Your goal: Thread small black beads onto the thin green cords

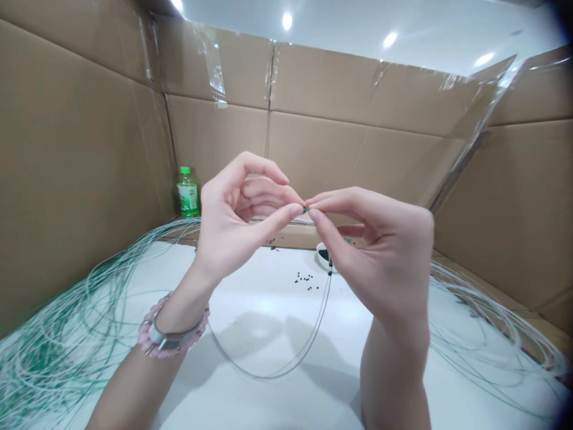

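Note:
My left hand [250, 209] is raised in front of me, thumb and forefinger pinched on a tiny dark green piece [305, 209]. From the other side, the thumb and forefinger of my right hand [371, 239] close on the same piece; fingertips cover most of it. Below my right hand hangs a thin pale green wire [319, 322] with small black pieces [330, 267] on it. It curves down over the white table and passes behind my left wrist. Where its ends lie is hidden by the hands.
Small black bits [304, 279] lie scattered on the white table [268, 286], near a white bowl [320, 258] of dark pieces. Bundles of wire [58, 322] are heaped at left, with more wires [492, 316] at right. A green bottle [188, 194] stands by the cardboard wall [215, 131].

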